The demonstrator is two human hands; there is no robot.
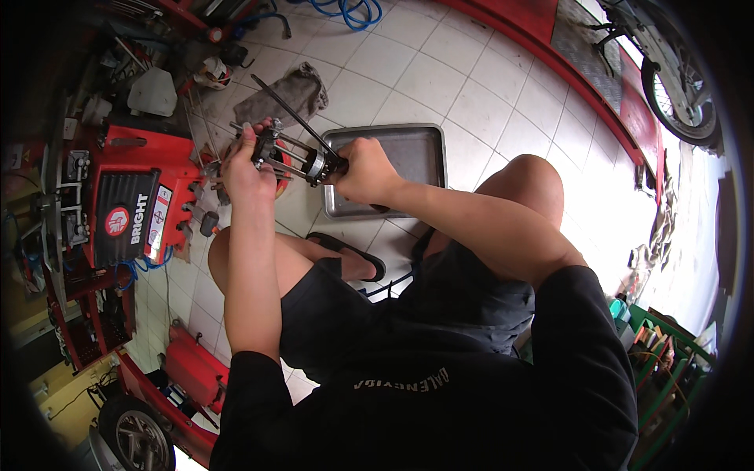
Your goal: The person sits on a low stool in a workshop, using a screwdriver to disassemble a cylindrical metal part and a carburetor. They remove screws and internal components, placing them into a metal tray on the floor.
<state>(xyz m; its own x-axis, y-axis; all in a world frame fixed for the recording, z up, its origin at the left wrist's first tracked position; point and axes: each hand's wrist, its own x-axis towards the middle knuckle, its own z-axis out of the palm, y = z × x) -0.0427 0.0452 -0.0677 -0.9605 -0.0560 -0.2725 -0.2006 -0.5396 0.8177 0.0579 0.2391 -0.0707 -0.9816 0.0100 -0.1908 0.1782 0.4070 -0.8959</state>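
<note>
My left hand (250, 169) is closed around the left end of a metal assembly (290, 155) with parallel steel rods, a clamp-like head and a round collar. My right hand (364, 169) grips the assembly's other end beside the collar; what lies inside that fist is partly hidden. A long thin dark bar (284, 106) slants up and left from near my right hand. Below and behind my right hand, a rectangular metal tray (424, 149) lies on the tiled floor. A grey crumpled rag (302, 86) lies beyond the assembly, and a red round object (284, 169) shows partly behind it.
A red workshop machine (126, 165) with tools on it stands at my left; a rubber mallet (209, 223) is near it. A blue hose (349, 12) lies at the top. A motorcycle (679, 94) stands on a red platform at upper right. A green rack (652, 345) is at lower right.
</note>
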